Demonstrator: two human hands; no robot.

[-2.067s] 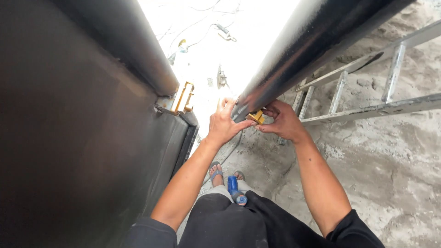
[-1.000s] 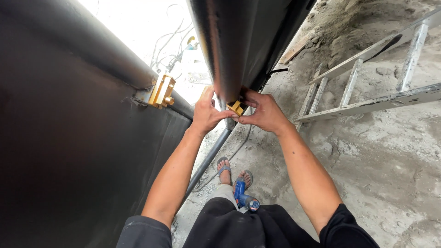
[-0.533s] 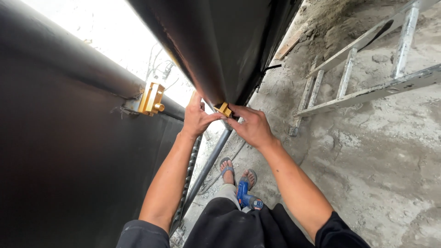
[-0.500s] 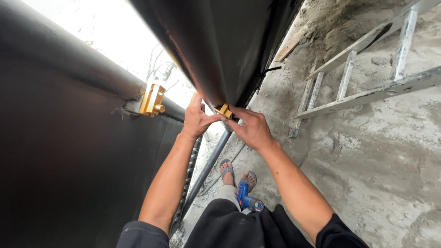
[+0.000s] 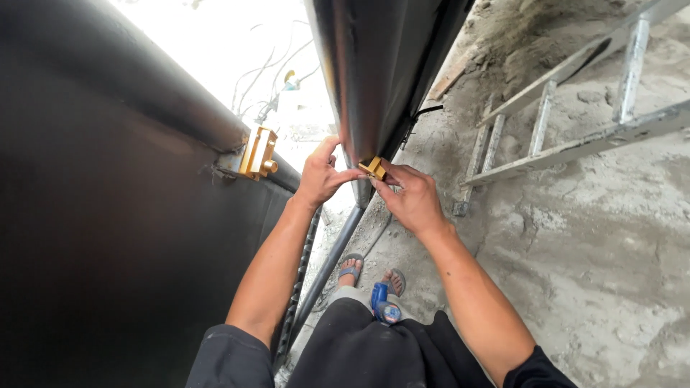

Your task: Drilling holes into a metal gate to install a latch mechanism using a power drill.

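Hands both up at the black metal gate leaf's (image 5: 381,65) edge: right hand (image 5: 410,201) pinches the small gold lock fitting (image 5: 373,167) there, left hand (image 5: 320,176) braces alongside with fingertips touching, steadying it. Matching gold latch block (image 5: 259,153) sits on the opposite black panel (image 5: 108,215).

**Outdoor yard between dark metal panels**

A large black metal gate panel (image 5: 86,237) fills the left side. On the right, a grey aluminium ladder (image 5: 560,122) lies on the rough grey sandy ground (image 5: 589,259). Strong daylight whitens the gap above.
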